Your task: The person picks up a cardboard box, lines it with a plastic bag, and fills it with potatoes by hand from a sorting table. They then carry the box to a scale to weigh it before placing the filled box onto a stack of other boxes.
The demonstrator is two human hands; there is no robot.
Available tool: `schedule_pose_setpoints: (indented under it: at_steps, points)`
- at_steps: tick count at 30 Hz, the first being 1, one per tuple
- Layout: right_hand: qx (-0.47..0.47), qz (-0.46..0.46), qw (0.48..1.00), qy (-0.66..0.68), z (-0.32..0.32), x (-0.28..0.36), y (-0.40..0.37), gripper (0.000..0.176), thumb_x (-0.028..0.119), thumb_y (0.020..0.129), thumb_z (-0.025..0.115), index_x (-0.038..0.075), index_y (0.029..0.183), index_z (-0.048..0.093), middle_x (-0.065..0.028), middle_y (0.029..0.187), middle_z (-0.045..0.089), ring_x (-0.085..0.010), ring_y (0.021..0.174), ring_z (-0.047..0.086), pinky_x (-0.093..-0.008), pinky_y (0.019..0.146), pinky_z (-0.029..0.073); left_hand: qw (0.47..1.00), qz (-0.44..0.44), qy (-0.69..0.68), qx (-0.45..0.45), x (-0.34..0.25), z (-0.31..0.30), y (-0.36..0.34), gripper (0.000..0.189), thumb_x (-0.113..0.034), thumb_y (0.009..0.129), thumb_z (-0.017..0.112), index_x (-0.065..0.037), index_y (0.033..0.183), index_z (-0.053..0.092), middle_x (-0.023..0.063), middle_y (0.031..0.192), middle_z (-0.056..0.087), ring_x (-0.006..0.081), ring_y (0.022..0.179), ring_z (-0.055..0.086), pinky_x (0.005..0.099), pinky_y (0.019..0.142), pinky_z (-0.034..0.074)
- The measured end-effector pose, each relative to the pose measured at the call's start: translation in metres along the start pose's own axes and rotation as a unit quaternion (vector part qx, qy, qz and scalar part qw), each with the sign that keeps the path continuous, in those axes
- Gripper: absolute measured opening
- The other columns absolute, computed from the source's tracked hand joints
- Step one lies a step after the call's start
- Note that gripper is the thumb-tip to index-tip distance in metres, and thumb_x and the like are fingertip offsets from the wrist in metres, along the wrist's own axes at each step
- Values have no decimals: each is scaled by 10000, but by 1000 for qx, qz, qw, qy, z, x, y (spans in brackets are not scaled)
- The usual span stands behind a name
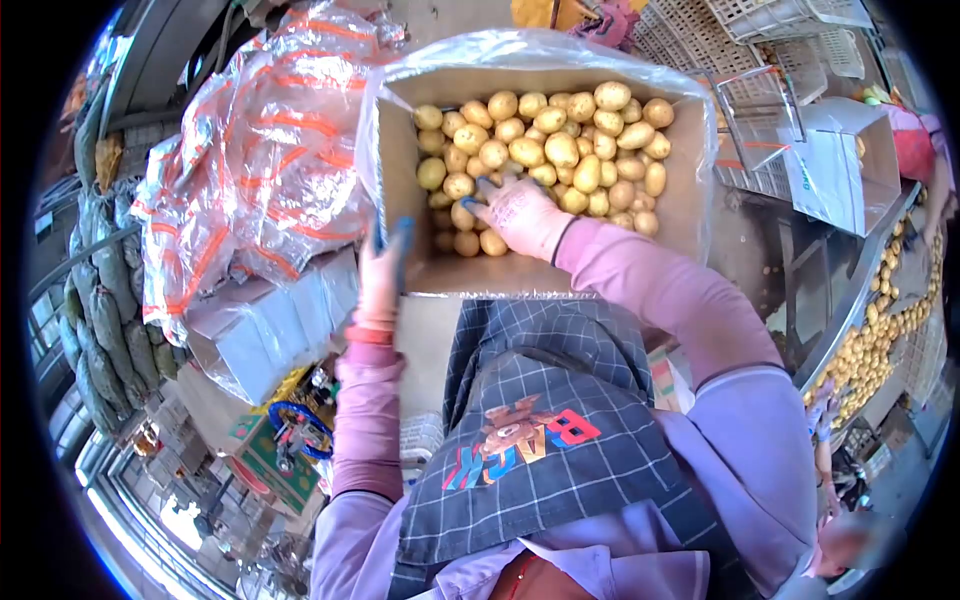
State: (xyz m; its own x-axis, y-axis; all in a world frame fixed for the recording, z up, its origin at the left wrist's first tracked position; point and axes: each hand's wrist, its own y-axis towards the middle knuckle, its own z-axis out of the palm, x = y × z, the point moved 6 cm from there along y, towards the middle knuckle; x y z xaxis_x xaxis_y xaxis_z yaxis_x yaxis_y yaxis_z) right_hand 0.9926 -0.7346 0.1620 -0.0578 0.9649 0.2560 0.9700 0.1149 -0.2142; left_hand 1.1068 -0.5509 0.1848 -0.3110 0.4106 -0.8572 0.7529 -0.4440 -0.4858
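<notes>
An open cardboard box [560, 281] lined with clear plastic [540, 45] stands before me, holding many yellow-brown potatoes [560, 150]. My left hand [380, 265], in a glove with blue fingertips, grips the left wall of the box near its front corner. The wall passes between its thumb and fingers. Inside the box, my right hand [520, 212] rests on the potatoes toward the left front. Its blue-tipped fingers are apart and touch the potatoes; some of the fingers are partly hidden among them.
Crumpled clear plastic with orange stripes [270, 150] lies left of the box, above white cartons [270, 325]. At right, a sorting line carries more potatoes [870, 345]. A white open carton [835, 170] and plastic crates [690, 50] stand at the upper right. Another person's red sleeve [910, 145] shows there.
</notes>
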Motion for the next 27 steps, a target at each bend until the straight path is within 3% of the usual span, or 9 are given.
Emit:
schedule_pose_setpoints:
  at_steps: [9,13,17,19,21,23,25,26,27]
  points:
    - [-133,-210,968,-36,18,-8,-51,373,139,878,502,118,1245,564,-70,1315,542,-157,936,603,-286,702,509,983,27,-170,-68,7,3,2,435,24,885,573,68,1314,507,83,1214,600,152,1058,586,275,942,470]
    - [27,-83,995,47,27,-5,-1,385,94,800,564,51,1182,590,-123,1238,581,-240,783,665,-371,659,540,983,51,-163,-69,0,6,1,384,5,892,581,60,1270,548,65,1159,623,140,1021,588,271,916,467]
    - [79,-40,995,39,63,2,20,123,194,695,624,120,709,722,-116,760,699,-271,746,679,-408,638,544,994,44,-83,-46,4,1,3,354,-25,893,601,56,1236,572,47,1121,628,123,986,577,266,877,464]
    - [204,-36,973,106,39,-11,10,270,303,758,636,71,850,740,-142,897,716,-262,805,687,-407,709,550,991,56,-115,-32,-5,6,1,327,-8,881,591,72,1198,584,50,1112,630,126,978,577,268,880,463]
    - [262,51,850,454,7,-26,-13,379,362,820,623,37,997,705,-138,944,704,-245,786,673,-367,697,552,986,73,-140,-51,3,-2,4,328,11,865,583,78,1185,587,56,1106,635,135,974,586,268,878,465]
    - [229,181,541,789,-53,-34,-59,383,332,899,575,36,1132,641,-129,970,684,-227,769,654,-320,661,550,982,77,-163,-47,5,-5,8,332,14,857,584,79,1182,589,60,1102,638,139,971,590,268,876,466]
    - [23,218,639,738,-135,-114,-87,347,307,924,542,53,1144,624,-124,1074,660,-179,847,652,-296,687,553,984,68,-159,-49,7,-3,7,324,1,841,593,71,1158,602,59,1072,636,139,929,591,266,841,474]
    - [-41,191,654,731,-157,-171,-93,318,229,919,558,-17,1114,605,-135,863,666,-198,691,650,-249,612,543,986,68,-145,-41,6,-2,7,326,3,836,593,69,1155,604,60,1073,637,141,928,592,265,838,474]
    - [-244,219,470,819,-199,-215,-112,345,234,921,553,-17,1157,580,-134,952,664,-208,833,654,-255,662,544,989,71,-128,-29,3,0,7,328,5,832,593,68,1153,606,61,1073,638,143,927,594,264,835,475]
